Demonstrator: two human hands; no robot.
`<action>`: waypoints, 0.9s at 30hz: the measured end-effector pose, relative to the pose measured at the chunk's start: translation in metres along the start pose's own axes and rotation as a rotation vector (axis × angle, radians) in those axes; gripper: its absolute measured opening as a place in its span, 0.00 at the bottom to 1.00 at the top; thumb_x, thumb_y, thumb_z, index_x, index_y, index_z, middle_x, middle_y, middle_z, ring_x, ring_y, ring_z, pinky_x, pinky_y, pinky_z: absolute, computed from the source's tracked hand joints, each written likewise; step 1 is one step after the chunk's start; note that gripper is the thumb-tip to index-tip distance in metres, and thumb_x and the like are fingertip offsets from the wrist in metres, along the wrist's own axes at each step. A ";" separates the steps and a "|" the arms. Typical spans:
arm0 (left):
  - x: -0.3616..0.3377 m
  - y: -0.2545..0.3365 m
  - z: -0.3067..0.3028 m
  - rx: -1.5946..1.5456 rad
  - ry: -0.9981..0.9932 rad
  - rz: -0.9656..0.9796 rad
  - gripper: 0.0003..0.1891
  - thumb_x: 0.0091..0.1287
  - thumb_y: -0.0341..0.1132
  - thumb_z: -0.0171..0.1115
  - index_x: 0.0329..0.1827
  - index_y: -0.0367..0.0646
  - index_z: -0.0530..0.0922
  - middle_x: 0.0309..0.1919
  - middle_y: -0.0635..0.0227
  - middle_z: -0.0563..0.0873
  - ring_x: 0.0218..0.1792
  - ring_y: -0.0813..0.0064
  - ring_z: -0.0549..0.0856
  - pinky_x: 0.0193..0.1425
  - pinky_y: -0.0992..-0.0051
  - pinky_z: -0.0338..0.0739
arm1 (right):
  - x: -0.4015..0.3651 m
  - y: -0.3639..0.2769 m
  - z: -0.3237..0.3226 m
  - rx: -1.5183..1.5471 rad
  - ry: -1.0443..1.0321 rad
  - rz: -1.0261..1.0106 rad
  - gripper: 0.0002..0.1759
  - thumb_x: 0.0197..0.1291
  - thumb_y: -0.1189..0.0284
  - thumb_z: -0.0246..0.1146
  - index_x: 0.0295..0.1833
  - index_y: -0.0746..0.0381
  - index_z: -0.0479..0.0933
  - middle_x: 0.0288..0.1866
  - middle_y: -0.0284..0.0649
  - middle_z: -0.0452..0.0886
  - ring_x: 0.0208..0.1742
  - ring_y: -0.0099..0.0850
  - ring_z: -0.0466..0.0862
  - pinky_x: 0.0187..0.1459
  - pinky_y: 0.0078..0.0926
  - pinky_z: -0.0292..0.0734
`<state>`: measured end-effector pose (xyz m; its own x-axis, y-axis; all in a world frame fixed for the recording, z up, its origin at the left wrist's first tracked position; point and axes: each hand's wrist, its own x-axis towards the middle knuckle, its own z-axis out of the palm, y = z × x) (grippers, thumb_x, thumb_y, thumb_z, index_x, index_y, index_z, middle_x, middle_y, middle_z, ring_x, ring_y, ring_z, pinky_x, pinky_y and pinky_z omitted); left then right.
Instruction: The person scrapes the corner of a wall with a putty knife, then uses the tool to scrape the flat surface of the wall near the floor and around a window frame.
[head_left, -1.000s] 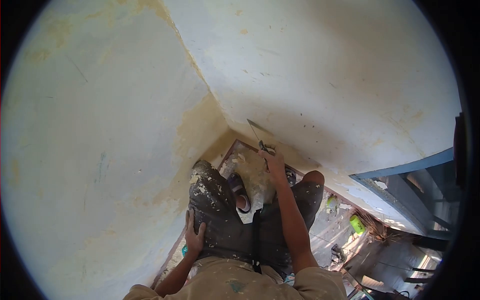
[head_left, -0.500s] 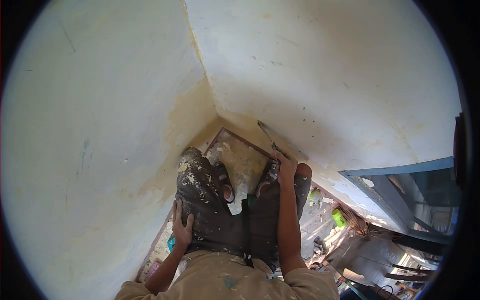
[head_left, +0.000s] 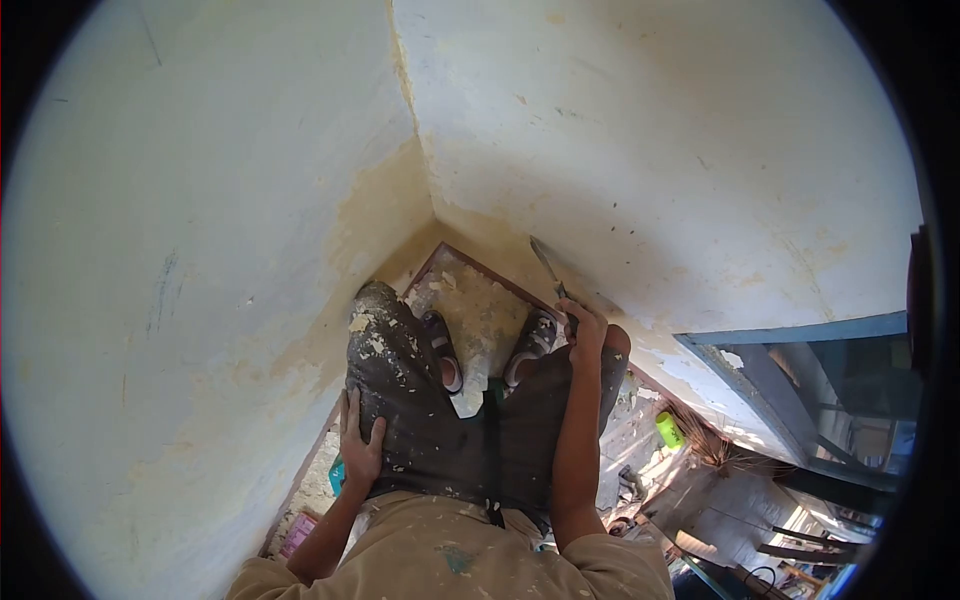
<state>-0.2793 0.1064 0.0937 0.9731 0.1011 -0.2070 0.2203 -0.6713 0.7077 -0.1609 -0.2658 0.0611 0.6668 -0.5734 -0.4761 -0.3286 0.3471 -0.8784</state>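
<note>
My right hand [head_left: 586,328] is closed around the dark handle of a scraper [head_left: 546,262] with a long metal blade. The blade points up and to the left, its tip right at the lower part of the right wall [head_left: 680,170], where a bare yellowish patch shows. My left hand [head_left: 361,447] lies on my left thigh with the fingers stretched out, holding nothing. Flakes of paint cling to my dark trousers [head_left: 420,440].
The left wall [head_left: 190,230] meets the right one in a corner ahead. Paint chips litter the floor [head_left: 470,295] between my shoes. At the right are a blue window frame [head_left: 800,332], a bright green container [head_left: 670,430] and a bristly bundle [head_left: 708,445]. A pink object [head_left: 297,533] lies lower left.
The scraper and my right hand have shifted slightly right, the blade still by the wall. My left hand stays on my thigh. The view has moved a little.
</note>
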 end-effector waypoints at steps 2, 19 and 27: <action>0.000 0.002 -0.001 0.007 -0.008 -0.005 0.34 0.66 0.42 0.59 0.74 0.44 0.60 0.74 0.46 0.57 0.75 0.50 0.57 0.76 0.62 0.52 | -0.001 -0.001 -0.010 0.004 0.017 0.040 0.11 0.52 0.72 0.67 0.39 0.68 0.82 0.24 0.35 0.80 0.11 0.17 0.66 0.12 0.15 0.52; 0.004 -0.007 -0.004 -0.086 -0.005 -0.059 0.34 0.68 0.45 0.57 0.75 0.43 0.59 0.74 0.46 0.58 0.74 0.50 0.58 0.75 0.63 0.54 | 0.042 0.022 0.044 0.095 -0.026 0.003 0.11 0.49 0.75 0.69 0.39 0.68 0.83 0.26 0.39 0.83 0.11 0.19 0.65 0.13 0.16 0.54; 0.003 -0.011 -0.002 -0.117 -0.001 -0.050 0.34 0.68 0.45 0.56 0.75 0.41 0.59 0.74 0.46 0.58 0.75 0.51 0.58 0.76 0.64 0.52 | 0.052 0.040 0.085 0.022 -0.066 -0.032 0.11 0.48 0.72 0.71 0.37 0.66 0.83 0.25 0.37 0.82 0.11 0.19 0.65 0.12 0.17 0.54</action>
<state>-0.2783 0.1156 0.0870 0.9606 0.1321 -0.2446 0.2752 -0.5754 0.7702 -0.0822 -0.2183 0.0047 0.7194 -0.5348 -0.4432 -0.2923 0.3457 -0.8917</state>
